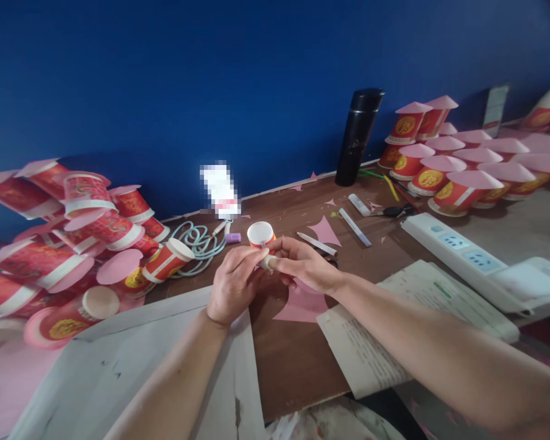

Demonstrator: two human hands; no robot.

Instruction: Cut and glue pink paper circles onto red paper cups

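Observation:
My left hand [236, 281] and my right hand [305, 264] meet above the brown table. Between their fingertips is a small pale roll [268, 262] that looks like tape, with the fingers of both hands closed on it. Just beyond them a red and white paper cup [261, 233] stands with its white opening up, its lower part hidden by my fingers. Under my right hand lies a pink paper offcut [301, 305] with curved edges.
Red cups with pink paper discs lie heaped at left [89, 229]; several with pink cone tops stand at right [428, 178]. Around are a coiled cable [197, 244], a lit phone [220, 189], a black flask [358, 137], pens [355, 227], a power strip [458, 253] and printed papers [421, 293].

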